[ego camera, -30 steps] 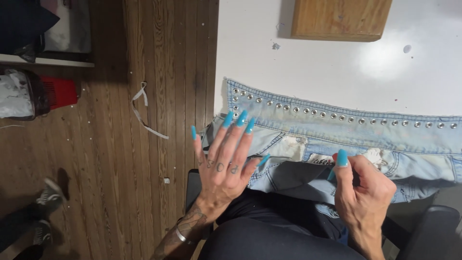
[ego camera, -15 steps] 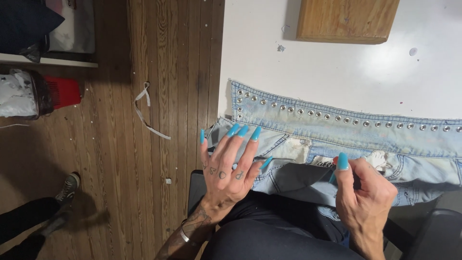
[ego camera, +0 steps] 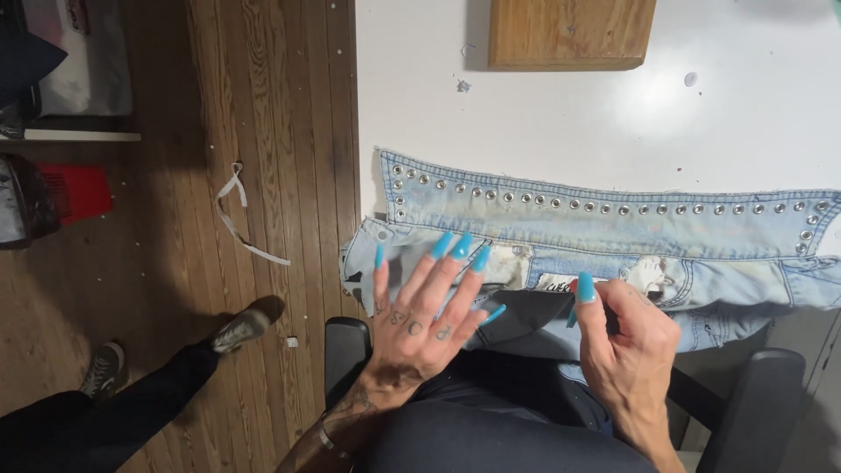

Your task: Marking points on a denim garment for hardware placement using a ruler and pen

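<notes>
Flat and spread, left hand (ego camera: 420,320) on studded denim garment (ego camera: 613,236) at tabletop (ego camera: 569,123) edge, right hand (ego camera: 626,337) at three o'clock, pinching its hem.

— Where is the camera sitting?
— It is riding on the person's head and looking almost straight down, close above the left hand (ego camera: 420,320) and right hand (ego camera: 626,337).
— What is it taking in?
— Beyond the fingertips, the white table (ego camera: 561,123); left of the left hand, the wooden floor (ego camera: 254,105). No second view is sharing it.
</notes>
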